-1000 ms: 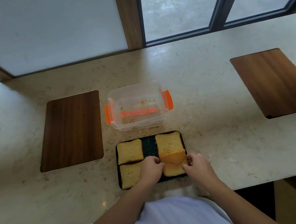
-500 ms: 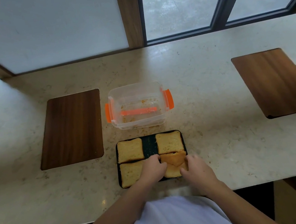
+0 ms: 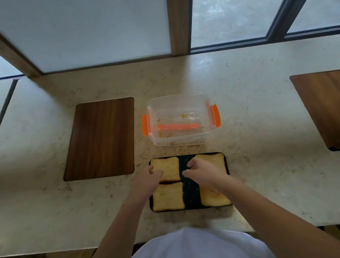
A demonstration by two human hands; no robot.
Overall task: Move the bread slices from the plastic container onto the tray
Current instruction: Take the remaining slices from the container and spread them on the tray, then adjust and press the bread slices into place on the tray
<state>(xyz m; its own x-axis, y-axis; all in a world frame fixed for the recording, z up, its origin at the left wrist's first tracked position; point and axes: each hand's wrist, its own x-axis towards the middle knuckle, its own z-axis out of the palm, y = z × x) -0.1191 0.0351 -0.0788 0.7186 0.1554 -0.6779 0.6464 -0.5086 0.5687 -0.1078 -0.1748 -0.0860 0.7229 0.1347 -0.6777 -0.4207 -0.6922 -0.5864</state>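
Observation:
Several toasted bread slices lie flat on the black tray (image 3: 188, 191), two on each side: far left slice (image 3: 168, 167), near left slice (image 3: 168, 196), far right slice (image 3: 216, 159), near right slice (image 3: 212, 198). My left hand (image 3: 149, 178) hovers at the left edge of the far left slice, fingers loosely curled, holding nothing. My right hand (image 3: 202, 172) is over the tray's dark middle strip, partly covering the right slices, also with nothing in it. Just beyond the tray stands the clear plastic container (image 3: 179, 120) with orange latches, holding only crumbs.
Dark wooden boards are inset in the marble counter at the left (image 3: 100, 138) and far right (image 3: 333, 109). Crumbs lie between the container and the tray. Windows run along the counter's far edge. The counter's near edge is close to my body.
Both hands let go of the tilted slice at the tray's near right, which now lies flat, and moved toward the tray's far half.

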